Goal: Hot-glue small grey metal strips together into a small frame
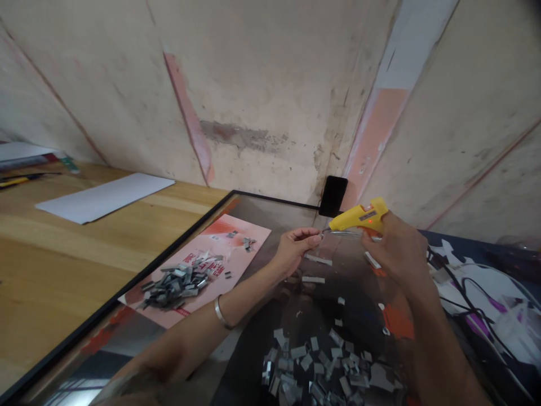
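Wrapped around the handle of a yellow glue gun (pixel 355 217), the person's right hand (pixel 399 245) reached in from the near right, wrist bent, nozzle aimed left. By the nozzle's tip, the left hand (pixel 296 248) pinched thumb and fingers together on a tiny shiny piece (pixel 322 234), mostly hidden; a silver bangle (pixel 220 313) circled that arm. Nearest, small grey pieces (pixel 298 352) lay scattered on a dark glossy panel (pixel 313 316). Left of them, a heap of similar bits (pixel 180 285) covered part of a pink printed sheet (pixel 245 237); black cables (pixel 471 307) tangled at right. Farther left, white paper (pixel 105 197) rested on a wooden table (pixel 54 248). Beyond, a black phone-like slab (pixel 333 195) stood tilted before a stained, peeling wall (pixel 270 73).
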`<move>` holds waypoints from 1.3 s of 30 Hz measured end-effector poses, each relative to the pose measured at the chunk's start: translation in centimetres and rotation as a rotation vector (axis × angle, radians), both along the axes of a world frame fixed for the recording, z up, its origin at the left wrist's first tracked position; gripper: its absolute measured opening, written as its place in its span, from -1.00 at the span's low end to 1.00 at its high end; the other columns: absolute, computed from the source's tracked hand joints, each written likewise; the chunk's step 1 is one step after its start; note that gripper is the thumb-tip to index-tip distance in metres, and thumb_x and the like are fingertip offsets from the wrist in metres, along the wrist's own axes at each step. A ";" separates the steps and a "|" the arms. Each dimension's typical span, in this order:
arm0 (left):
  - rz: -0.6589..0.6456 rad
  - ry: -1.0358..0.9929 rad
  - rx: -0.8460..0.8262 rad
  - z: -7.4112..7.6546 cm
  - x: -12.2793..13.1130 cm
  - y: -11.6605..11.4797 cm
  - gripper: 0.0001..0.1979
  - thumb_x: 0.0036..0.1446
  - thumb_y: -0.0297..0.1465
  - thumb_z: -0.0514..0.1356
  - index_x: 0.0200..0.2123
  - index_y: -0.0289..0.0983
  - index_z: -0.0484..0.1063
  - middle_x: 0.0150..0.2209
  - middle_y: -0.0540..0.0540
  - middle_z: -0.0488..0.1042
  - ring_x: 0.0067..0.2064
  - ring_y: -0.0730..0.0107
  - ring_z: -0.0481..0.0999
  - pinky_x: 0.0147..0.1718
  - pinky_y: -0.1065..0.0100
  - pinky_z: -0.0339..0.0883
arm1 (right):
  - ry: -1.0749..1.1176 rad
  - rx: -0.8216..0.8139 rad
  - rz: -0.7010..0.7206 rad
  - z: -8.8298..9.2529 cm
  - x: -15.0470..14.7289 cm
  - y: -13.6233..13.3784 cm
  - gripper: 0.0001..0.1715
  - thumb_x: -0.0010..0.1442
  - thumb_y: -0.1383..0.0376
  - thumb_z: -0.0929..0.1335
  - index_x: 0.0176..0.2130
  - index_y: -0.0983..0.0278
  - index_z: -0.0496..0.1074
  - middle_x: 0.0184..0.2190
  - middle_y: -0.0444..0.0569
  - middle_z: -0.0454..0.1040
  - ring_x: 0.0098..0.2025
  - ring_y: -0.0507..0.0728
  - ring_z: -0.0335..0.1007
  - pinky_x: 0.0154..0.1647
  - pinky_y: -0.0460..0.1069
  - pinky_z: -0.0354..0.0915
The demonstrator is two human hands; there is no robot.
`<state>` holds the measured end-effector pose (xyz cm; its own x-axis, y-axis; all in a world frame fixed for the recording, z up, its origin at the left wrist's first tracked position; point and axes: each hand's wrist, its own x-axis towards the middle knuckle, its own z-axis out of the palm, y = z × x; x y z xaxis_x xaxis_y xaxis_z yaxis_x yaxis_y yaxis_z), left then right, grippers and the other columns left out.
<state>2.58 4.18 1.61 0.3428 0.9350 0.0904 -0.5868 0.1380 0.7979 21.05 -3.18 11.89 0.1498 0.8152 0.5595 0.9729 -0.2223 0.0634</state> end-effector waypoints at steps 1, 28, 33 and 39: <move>-0.001 -0.002 0.002 0.0 0.0 0.0 -0.74 -0.21 -0.42 0.43 -0.36 -0.33 0.55 -0.47 -0.03 0.50 -0.47 0.58 0.39 -0.43 0.45 0.27 | 0.002 -0.001 0.001 0.0 0.0 0.0 -0.64 0.07 0.11 0.28 -0.18 0.28 0.33 -0.35 0.03 0.51 -0.36 0.20 0.42 -0.51 -0.04 0.00; -0.004 0.005 0.000 0.1 -0.1 0.0 -0.76 -0.18 -0.43 0.42 -0.35 -0.32 0.56 -0.44 -0.05 0.53 -0.44 0.56 0.41 -0.36 0.41 0.26 | -0.007 -0.006 0.010 0.1 -0.2 -0.1 -0.66 0.07 0.11 0.28 -0.20 0.26 0.34 -0.38 0.01 0.51 -0.37 0.21 0.43 -0.50 -0.03 0.00; 0.010 0.019 0.004 0.0 -0.1 0.1 -0.75 -0.18 -0.43 0.42 -0.34 -0.34 0.56 -0.44 -0.05 0.52 -0.44 0.57 0.40 -0.40 0.45 0.25 | -0.002 -0.007 0.015 0.2 -0.1 -0.2 -0.64 0.07 0.10 0.27 -0.20 0.28 0.34 -0.39 0.04 0.50 -0.38 0.21 0.43 -0.50 -0.03 0.02; 0.011 0.020 -0.002 0.0 -0.1 0.2 -0.72 -0.21 -0.41 0.43 -0.34 -0.35 0.56 -0.46 -0.03 0.52 -0.46 0.58 0.39 -0.42 0.47 0.24 | -0.009 -0.011 0.028 0.3 -0.2 -0.3 -0.65 0.08 0.11 0.26 -0.20 0.29 0.35 -0.40 0.05 0.49 -0.39 0.21 0.41 -0.50 -0.03 0.03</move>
